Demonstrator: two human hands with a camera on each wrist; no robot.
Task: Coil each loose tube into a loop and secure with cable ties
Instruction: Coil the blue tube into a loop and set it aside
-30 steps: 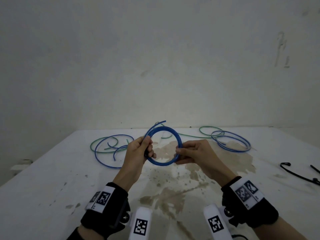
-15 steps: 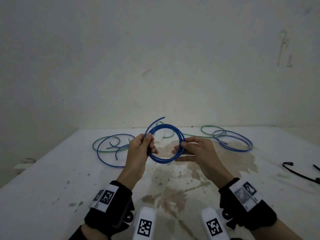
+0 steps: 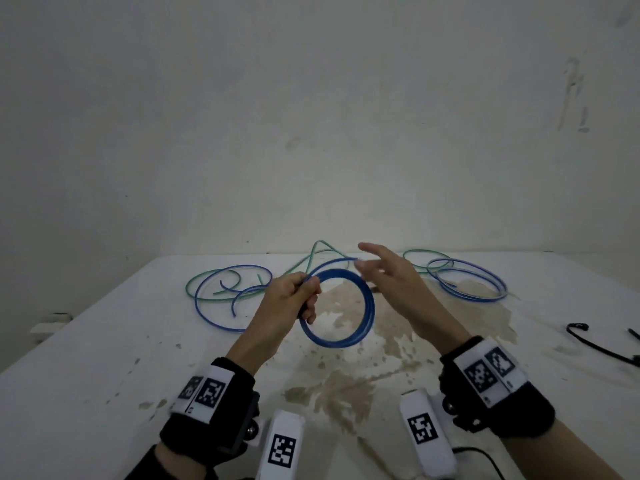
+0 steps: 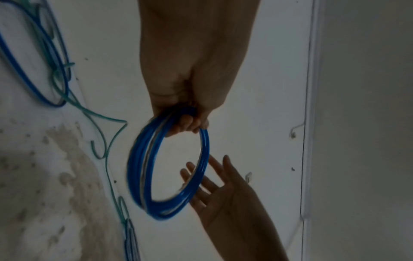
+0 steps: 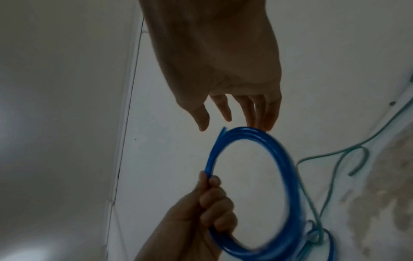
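A blue tube wound into a small coil (image 3: 365,315) hangs above the white table (image 3: 104,358). My left hand (image 3: 294,299) grips the coil's left side, fingers curled round the strands (image 4: 183,123) (image 5: 214,197). My right hand (image 3: 384,271) hovers at the coil's far right edge with fingers spread and straight (image 4: 214,178) (image 5: 245,109); its fingertips are close to the top strand, holding nothing. The coil (image 5: 288,173) looks blurred in both wrist views. The tube's loose end (image 3: 341,260) arcs over the top of the coil.
Loose blue and green tubes (image 3: 221,289) lie on the table at the back left, and another loose blue loop (image 3: 478,282) at the back right. Black cable ties (image 3: 595,344) lie near the right edge. A wall stands right behind the table.
My right hand has let go of the coil's right side and opened, moving up and back. The left hand keeps its grip, and the coil has tilted and dropped slightly.
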